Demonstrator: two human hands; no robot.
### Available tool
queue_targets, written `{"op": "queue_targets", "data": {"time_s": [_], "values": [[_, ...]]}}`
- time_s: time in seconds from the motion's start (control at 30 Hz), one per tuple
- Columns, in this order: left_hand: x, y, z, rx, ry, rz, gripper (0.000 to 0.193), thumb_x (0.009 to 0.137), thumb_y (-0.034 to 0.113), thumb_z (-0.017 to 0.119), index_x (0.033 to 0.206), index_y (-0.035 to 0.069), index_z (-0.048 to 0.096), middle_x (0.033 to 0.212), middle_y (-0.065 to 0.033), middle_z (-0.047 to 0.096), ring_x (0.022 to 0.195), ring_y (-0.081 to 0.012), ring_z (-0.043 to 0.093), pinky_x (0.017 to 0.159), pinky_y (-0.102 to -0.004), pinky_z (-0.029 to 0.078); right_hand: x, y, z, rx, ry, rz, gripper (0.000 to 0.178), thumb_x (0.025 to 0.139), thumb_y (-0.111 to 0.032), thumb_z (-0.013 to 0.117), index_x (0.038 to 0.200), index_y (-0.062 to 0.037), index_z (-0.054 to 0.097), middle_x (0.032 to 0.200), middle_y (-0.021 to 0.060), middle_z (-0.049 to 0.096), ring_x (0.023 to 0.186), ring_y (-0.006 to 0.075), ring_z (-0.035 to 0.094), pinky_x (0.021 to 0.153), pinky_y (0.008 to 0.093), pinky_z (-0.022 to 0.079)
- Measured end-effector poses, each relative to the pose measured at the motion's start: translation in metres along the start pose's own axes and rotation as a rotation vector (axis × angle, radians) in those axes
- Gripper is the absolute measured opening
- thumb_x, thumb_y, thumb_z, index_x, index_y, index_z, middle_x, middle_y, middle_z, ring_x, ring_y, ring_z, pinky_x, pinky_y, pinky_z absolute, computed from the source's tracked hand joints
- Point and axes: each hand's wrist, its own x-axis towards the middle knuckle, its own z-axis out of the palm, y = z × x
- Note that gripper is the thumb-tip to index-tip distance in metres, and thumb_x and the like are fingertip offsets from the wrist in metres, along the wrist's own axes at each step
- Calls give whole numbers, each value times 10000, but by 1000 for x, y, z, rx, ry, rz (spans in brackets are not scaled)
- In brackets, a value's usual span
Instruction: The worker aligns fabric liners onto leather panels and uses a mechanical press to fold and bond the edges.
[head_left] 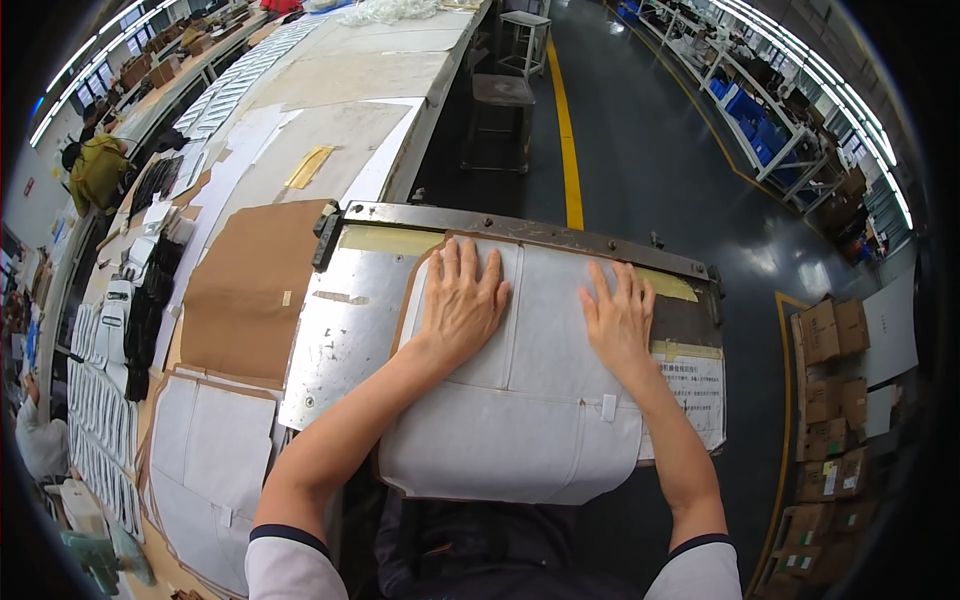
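A large white panel with brown edges and raised seams (470,430) lies over a metal machine plate (335,330), its near end hanging past the plate's front edge. My left hand (462,295) rests flat on the panel's upper left part, fingers stretched toward the far metal bar (540,232). On the upper right part lies my right hand (620,315), flat with fingers spread. A small white tab (608,407) sticks up from the panel's right side. The panel's far edge meets the bar; whether it goes beneath cannot be made out.
To the left, a brown sheet (245,290) and a stack of similar white panels (210,450) lie on a long worktable (350,65). A metal stool (500,92) stands beyond the machine. Cardboard boxes (830,410) are stacked at right. Other people (95,175) are at far left.
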Motion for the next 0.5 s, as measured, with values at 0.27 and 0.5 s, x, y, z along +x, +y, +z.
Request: {"op": "queue_targets", "data": {"time_s": [0.27,0.5], "values": [[2,-2,-8,-2,-6,13,493,1036,312,539,1404,-14,570,1413,-332,518,1380,-496,446,1180,-632,260,2,-4,-9,-6,-8,2,491,1013,-307,602,1411,-23,569,1388,300,506,1357,477,448,1097,634,314],[5,0,-11,-36,-137,-14,618,1055,431,497,1464,-32,514,1495,-357,415,1464,-500,331,1218,-641,171,0,-3,-9,-6,-21,5,496,1003,-313,615,1405,-25,569,1382,285,496,1345,460,438,1088,622,319]]}}
